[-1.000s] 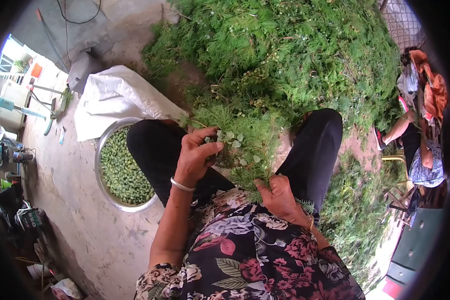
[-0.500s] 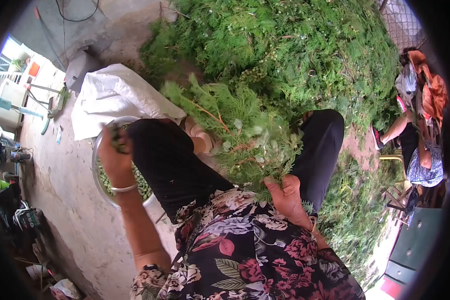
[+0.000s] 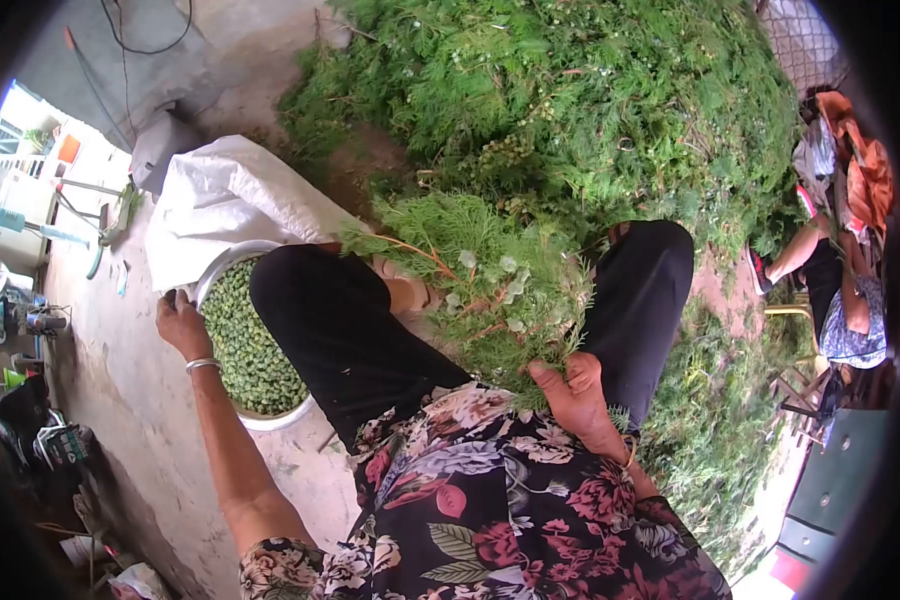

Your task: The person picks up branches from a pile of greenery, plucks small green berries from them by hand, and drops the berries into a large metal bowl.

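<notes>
My right hand (image 3: 575,400) is closed around the stem end of a leafy conifer branch (image 3: 480,275). The branch spreads up and left between my knees and carries pale green seed cones. On the other side, my left hand (image 3: 180,325) hovers at the left rim of a metal basin (image 3: 282,420). Its fingers are curled together, and what lies between them, if anything, I cannot make out. Small green cones (image 3: 250,350) fill the basin, partly hidden by my knee.
A big heap of cut conifer branches (image 3: 570,100) lies ahead, with more greenery (image 3: 715,440) at right. A white sack (image 3: 235,190) lies behind the basin. At far right another person's leg (image 3: 798,250) shows near a yellow-framed seat (image 3: 790,310). Dark bags (image 3: 30,420) stand at left.
My left hand has moved left from above the basin to its outer rim, and the green bits seen in it no longer show. The branch has settled in my right hand.
</notes>
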`<state>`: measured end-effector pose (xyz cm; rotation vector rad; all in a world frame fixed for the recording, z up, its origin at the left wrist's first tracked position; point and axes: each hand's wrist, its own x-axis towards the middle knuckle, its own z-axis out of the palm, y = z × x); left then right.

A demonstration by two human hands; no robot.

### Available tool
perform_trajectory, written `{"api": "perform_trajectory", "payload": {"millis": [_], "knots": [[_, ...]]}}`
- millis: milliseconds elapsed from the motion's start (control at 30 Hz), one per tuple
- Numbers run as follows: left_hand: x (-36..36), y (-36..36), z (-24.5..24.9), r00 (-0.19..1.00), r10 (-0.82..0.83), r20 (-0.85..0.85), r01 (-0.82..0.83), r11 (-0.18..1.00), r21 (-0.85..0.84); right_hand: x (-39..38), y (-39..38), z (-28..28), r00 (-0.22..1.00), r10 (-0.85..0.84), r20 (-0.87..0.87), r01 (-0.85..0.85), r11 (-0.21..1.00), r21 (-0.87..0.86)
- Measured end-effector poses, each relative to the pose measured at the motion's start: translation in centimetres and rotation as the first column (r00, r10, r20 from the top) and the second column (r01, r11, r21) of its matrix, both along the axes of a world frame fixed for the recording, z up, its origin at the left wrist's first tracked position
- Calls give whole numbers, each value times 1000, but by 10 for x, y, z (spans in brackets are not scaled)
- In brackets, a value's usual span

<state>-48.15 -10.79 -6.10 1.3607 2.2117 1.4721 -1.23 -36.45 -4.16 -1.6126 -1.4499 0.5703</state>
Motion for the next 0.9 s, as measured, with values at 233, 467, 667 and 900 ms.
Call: {"api": "perform_trajectory", "payload": {"millis": [233, 467, 667, 900], "knots": [[152, -44, 80, 465, -476, 746, 538, 822, 189, -4, 5, 2, 996, 17, 86, -20, 999, 29], [289, -79, 70, 423, -860, 287, 883, 461, 81, -10, 6, 0, 996, -21, -82, 8, 988, -152], [292, -80, 69, 433, -819, 376, 890, 456, -31, -9, 5, 0, 999, -26, -19, 25, 997, -68], [246, -43, 67, -122, -258, 958, 633, 724, 275, -3, 3, 3, 998, 39, -40, -41, 998, -56]]}}
